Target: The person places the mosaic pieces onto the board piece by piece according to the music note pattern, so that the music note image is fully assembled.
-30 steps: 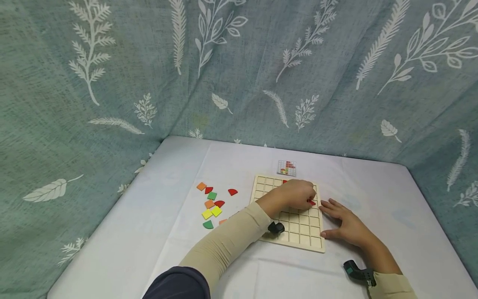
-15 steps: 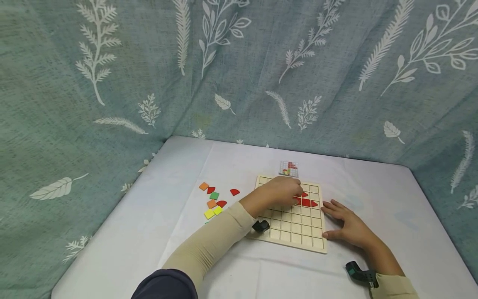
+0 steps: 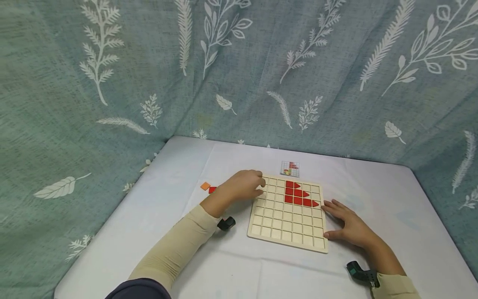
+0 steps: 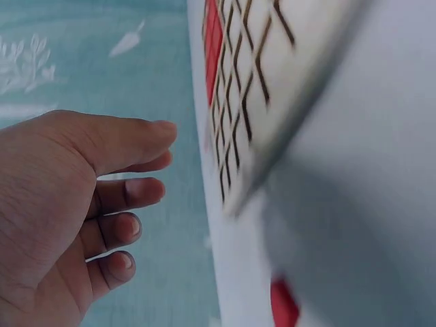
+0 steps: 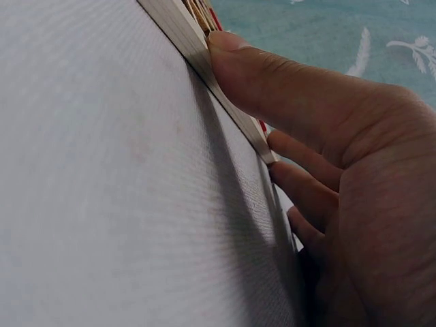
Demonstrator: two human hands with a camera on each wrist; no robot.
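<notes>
A wooden grid board [image 3: 276, 224] lies on the white table. Red pieces [image 3: 298, 200] fill three rows of cells in its upper right, each row with a pointed right end. My left hand [image 3: 240, 185] hovers at the board's left edge, fingers loosely bent and holding nothing, as the left wrist view also shows. Below that hand [image 4: 51, 197] a loose red piece [image 4: 283, 302] is partly visible. My right hand [image 3: 347, 224] rests against the board's right edge; in the right wrist view the thumb and fingertips touch the board's side [image 5: 235, 112].
Behind the board lies a small pattern card [image 3: 289, 169] with a coloured grid picture. An orange square tile [image 3: 205, 186] and a red piece [image 3: 212, 189] lie left of the board; my left forearm covers other loose pieces. A leaf-patterned curtain [image 3: 239, 74] hangs behind the table.
My left hand has moved left from the red pieces to the board's left edge, uncovering the three red rows. The right hand has stayed at the right edge.
</notes>
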